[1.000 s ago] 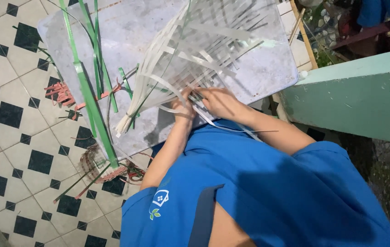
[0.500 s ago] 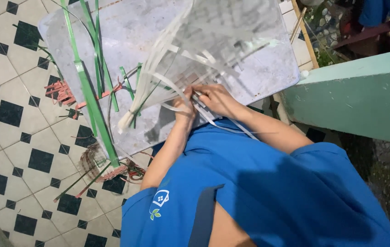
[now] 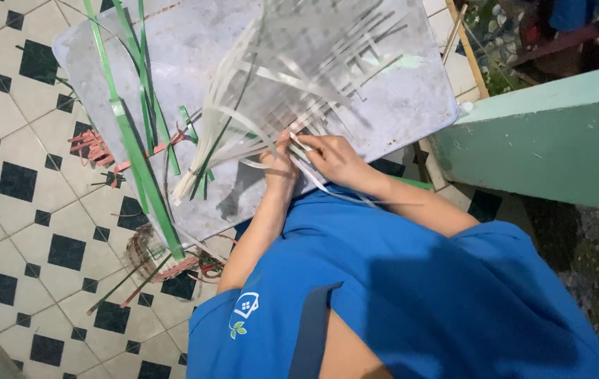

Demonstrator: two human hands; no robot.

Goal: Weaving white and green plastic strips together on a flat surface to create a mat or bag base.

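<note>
Head view, read from the left of the frame: the black-and-white tiled floor [image 3: 25, 231] carries scraps of reddish strip [image 3: 92, 147], and more of them lie in a tangle at lower centre-left. Long green strips [image 3: 134, 151] run from the upper left down across the grey sheet [image 3: 194, 49] that serves as the work surface.

At the centre the half-woven mat of pale strips [image 3: 327, 56] lies on that sheet, its loose ends fanning toward the lower left. Compared with half a second ago the loose pale ends sit spread a little wider and the weave looks turned slightly (much of that may be the head camera shifting), while both hands have stayed at the mat's near edge. So the work remains at the same corner of the weave, with no new strip picked up that can be seen.

The left hand [image 3: 282, 165] is closed, fingers curled down and pinching pale strip ends against the sheet. Just right of it the right hand [image 3: 334, 158] also pinches, fingers pressed together on a thin pale strip that trails toward the blue shirt [image 3: 412, 295]. At the far right stands a green wall [image 3: 545, 154].
</note>
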